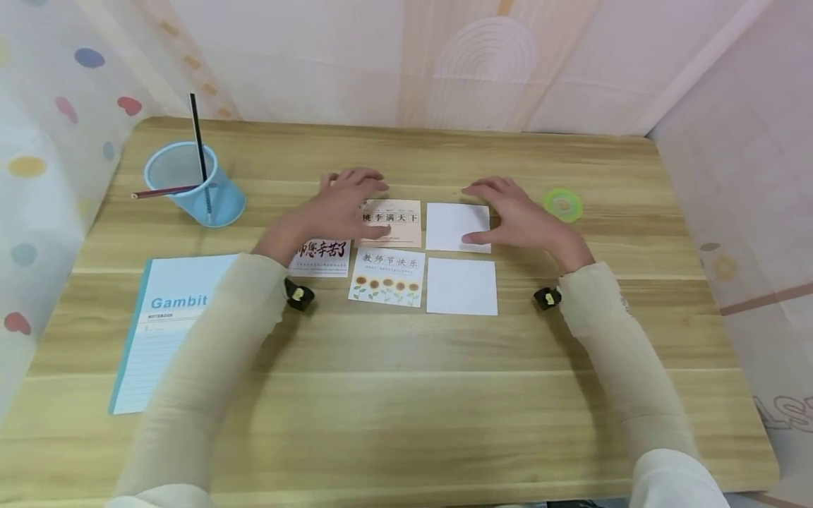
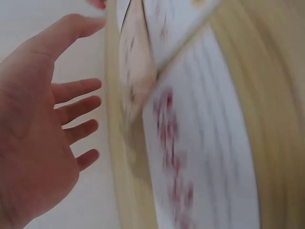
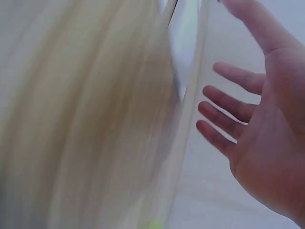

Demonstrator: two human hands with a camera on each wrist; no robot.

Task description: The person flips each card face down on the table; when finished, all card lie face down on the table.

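Both hands, left hand and right hand, hover flat above cards.

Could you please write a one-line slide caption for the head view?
Two open hands, left hand and right hand, hover over five small cards on a wooden table.

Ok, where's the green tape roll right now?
In the head view the green tape roll lies flat on the table towards its far right, just beyond the right hand and right of the upper blank card.
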